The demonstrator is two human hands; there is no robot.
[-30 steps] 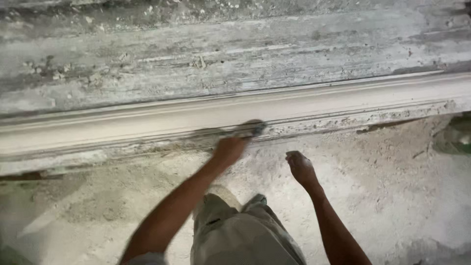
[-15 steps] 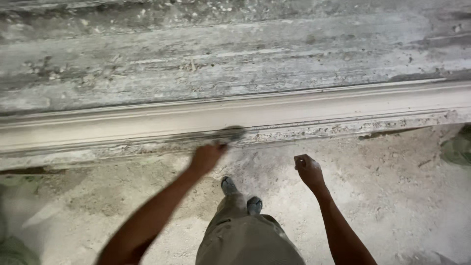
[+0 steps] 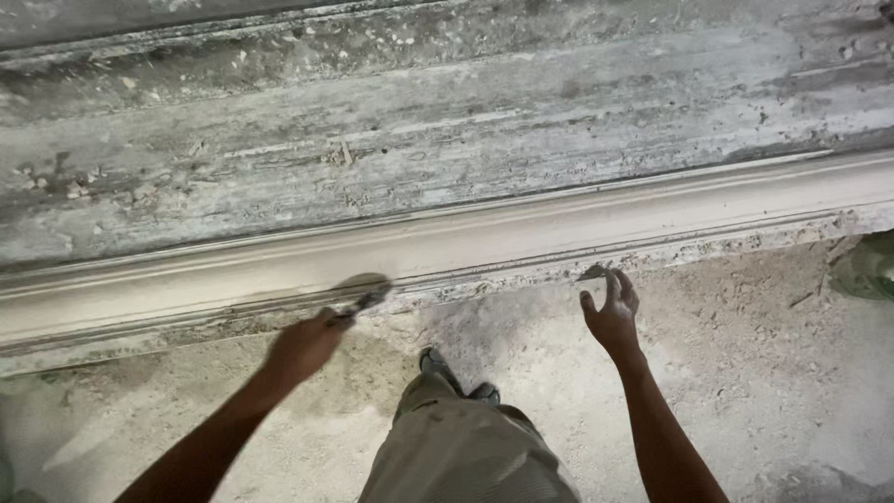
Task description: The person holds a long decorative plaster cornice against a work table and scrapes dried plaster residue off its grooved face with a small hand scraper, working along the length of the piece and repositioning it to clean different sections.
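Note:
A long pale plaster moulding (image 3: pixel 521 237) runs across the view on a rough grey workbench (image 3: pixel 447 140). My left hand (image 3: pixel 303 346) grips a small dark tool (image 3: pixel 365 303), likely a brush or scraper, whose tip touches the moulding's lower edge. My right hand (image 3: pixel 612 312) is raised with fingers apart, fingertips at the crumbly lower edge of the moulding, and nothing is in it. My legs in khaki trousers (image 3: pixel 466 447) and dark shoes (image 3: pixel 438 363) show below.
The dusty floor (image 3: pixel 745 373) is covered in plaster crumbs and debris. A greenish object (image 3: pixel 866 270) lies at the right edge under the bench. The bench top is streaked with dried plaster and chips.
My left hand has slid the tool leftward along the moulding. My right hand rose from beside my leg to the moulding's lower edge and opened. I stepped along to the left.

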